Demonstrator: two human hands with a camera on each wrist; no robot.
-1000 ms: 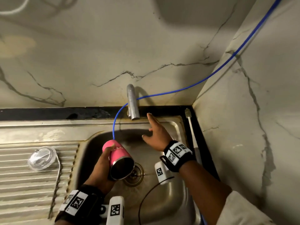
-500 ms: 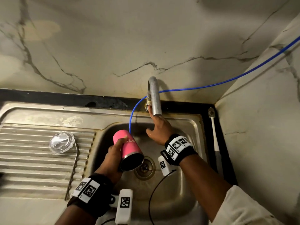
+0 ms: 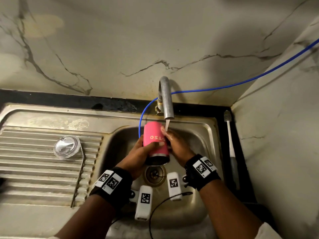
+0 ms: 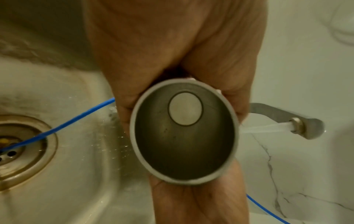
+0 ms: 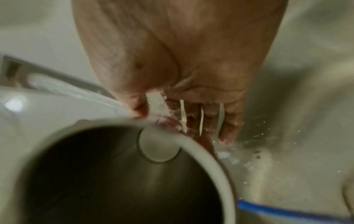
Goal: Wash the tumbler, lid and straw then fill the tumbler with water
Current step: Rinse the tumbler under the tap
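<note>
My left hand grips the pink tumbler round its middle and holds it over the sink bowl, its mouth tilted towards me. The steel inside looks empty. Water runs from the tap onto the tumbler's upper right side and over my right hand. That hand lies against the tumbler with fairly straight, wet fingers. The clear lid and the metal straw lie on the drainboard at the left.
A thin blue tube hangs from the wall into the drain. A white bottle brush lies on the dark ledge right of the steel sink. Marble walls close in behind and on the right.
The tumbler has risen from low over the drain to just under the spout. My right hand left the tap and came down onto the tumbler. Water now flows.
</note>
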